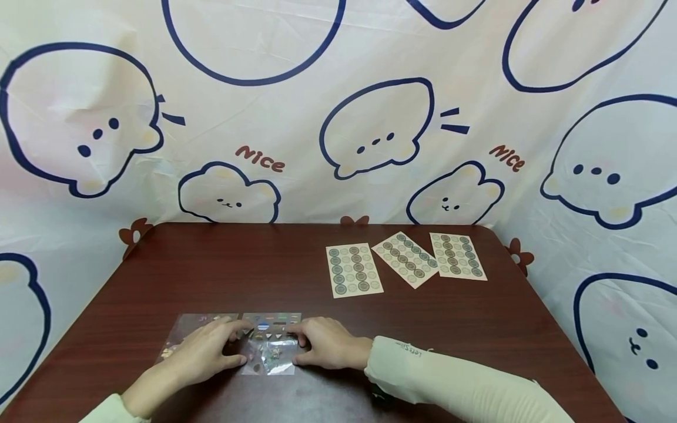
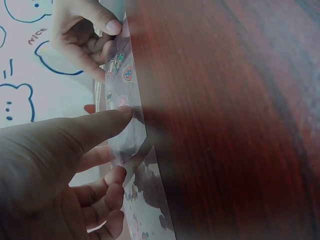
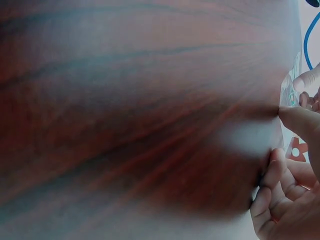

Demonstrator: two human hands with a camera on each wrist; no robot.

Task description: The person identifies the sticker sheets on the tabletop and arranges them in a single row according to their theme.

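Note:
A clear plastic sticker sheet (image 1: 272, 367) with small coloured stickers is spread near the table's front. My left hand (image 1: 206, 346) holds its left side; in the left wrist view the thumb (image 2: 125, 112) lies on the film and the other fingers curl loosely beside it. On the opposite side my right hand (image 1: 330, 343) holds the sheet's right edge between thumb and fingers. In the right wrist view, the right hand's fingers (image 3: 275, 172) are curled near the tabletop. A second clear sticker sheet (image 1: 182, 326) lies to the left, partly covered by my left hand.
Three cream sheets of round stickers lie at the back right: one (image 1: 354, 270) nearest the middle, one (image 1: 406, 258) set askew, one (image 1: 458, 256) near the corner. The dark red wooden table (image 1: 238, 264) meets a printed cloth backdrop (image 1: 296, 117) behind.

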